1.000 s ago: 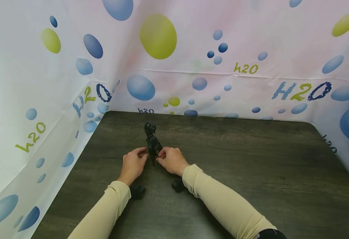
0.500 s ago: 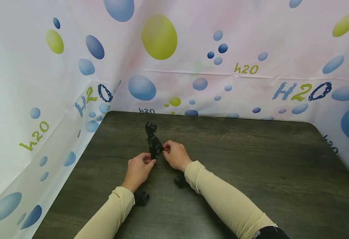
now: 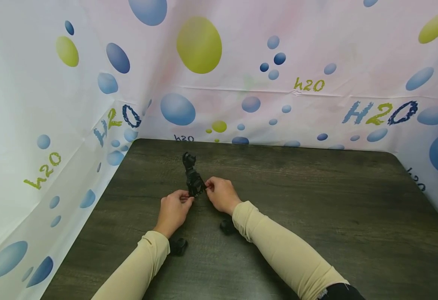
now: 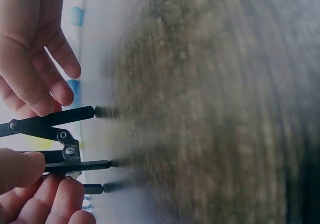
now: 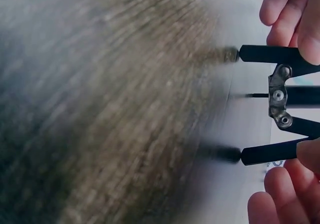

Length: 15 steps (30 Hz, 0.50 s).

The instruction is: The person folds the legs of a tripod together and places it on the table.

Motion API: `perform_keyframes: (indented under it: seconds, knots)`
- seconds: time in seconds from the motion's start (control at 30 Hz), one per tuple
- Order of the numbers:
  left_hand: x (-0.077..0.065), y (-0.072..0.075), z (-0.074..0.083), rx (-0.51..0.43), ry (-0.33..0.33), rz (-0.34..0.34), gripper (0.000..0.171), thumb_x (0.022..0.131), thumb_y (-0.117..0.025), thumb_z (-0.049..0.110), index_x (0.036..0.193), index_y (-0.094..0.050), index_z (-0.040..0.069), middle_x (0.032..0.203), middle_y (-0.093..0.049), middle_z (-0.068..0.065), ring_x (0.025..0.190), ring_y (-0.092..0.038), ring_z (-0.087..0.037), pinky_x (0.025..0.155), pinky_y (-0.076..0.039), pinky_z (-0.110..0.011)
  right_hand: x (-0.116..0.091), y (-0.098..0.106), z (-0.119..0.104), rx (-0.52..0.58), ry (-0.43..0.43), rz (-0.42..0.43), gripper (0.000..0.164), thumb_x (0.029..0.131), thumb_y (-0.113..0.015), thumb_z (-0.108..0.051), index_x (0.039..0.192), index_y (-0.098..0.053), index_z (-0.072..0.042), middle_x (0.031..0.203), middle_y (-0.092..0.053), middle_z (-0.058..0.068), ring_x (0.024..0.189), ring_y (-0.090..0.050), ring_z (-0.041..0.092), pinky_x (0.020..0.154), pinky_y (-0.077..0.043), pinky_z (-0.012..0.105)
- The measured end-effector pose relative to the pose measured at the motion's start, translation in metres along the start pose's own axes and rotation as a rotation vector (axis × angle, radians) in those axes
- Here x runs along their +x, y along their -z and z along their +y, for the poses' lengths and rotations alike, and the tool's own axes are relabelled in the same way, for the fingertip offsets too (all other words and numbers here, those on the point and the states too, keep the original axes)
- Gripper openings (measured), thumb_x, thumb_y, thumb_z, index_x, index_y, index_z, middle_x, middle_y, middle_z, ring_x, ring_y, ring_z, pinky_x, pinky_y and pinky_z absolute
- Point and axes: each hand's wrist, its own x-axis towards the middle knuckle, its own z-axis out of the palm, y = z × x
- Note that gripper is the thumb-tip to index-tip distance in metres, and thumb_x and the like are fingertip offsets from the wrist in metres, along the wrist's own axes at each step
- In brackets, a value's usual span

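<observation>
A small black tripod (image 3: pixel 195 183) is held upright above the dark wooden table, between both hands. My left hand (image 3: pixel 173 211) pinches one of its legs, with the thumb on it in the left wrist view. On the opposite side my right hand (image 3: pixel 222 196) grips another leg low down between thumb and fingers. In the right wrist view the legs (image 5: pixel 270 154) stand spread apart, joined by a metal hinge bracket (image 5: pixel 278 95) in the middle. Whether the feet touch the tabletop is hard to tell. A dark clamp-like head (image 3: pixel 189 159) tops the tripod.
The dark wooden table (image 3: pixel 316 208) reaches back to a white cloth backdrop (image 3: pixel 241 50) with blue and green dots. Cloth also rises along the left and right sides. Black devices (image 3: pixel 178 246) sit below the wrists.
The left hand shifted right and toward the near side, to the tripod's lower end. The right hand moved slightly up and right. The tripod's legs look wider apart now.
</observation>
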Motion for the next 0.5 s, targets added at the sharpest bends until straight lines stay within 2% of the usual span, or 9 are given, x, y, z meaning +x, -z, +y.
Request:
perform_keyframes:
  seconds: [0.23, 0.5]
  knots:
    - [0.002, -0.0001, 0.0014, 0.011, 0.013, 0.01, 0.013, 0.091, -0.073, 0.007, 0.099, -0.073, -0.004, 0.092, -0.075, -0.014, 0.086, -0.073, -0.027, 0.075, -0.058, -0.043, -0.0013, 0.0015, 0.0007, -0.015, -0.003, -0.001, 0.01, 0.098, -0.064, -0.008, 0.105, -0.071, -0.005, 0.094, -0.069, 0.005, 0.087, -0.066, 0.021, 0.078, -0.055, 0.036]
    - [0.0079, 0.0012, 0.0002, 0.011, 0.063, -0.005, 0.017, 0.094, -0.068, 0.007, 0.105, -0.072, -0.006, 0.097, -0.074, -0.017, 0.09, -0.072, -0.028, 0.077, -0.058, -0.043, -0.0021, 0.001, 0.0007, -0.041, 0.016, -0.009, 0.007, 0.097, -0.066, -0.01, 0.101, -0.071, -0.007, 0.089, -0.07, 0.002, 0.083, -0.066, 0.018, 0.076, -0.055, 0.033]
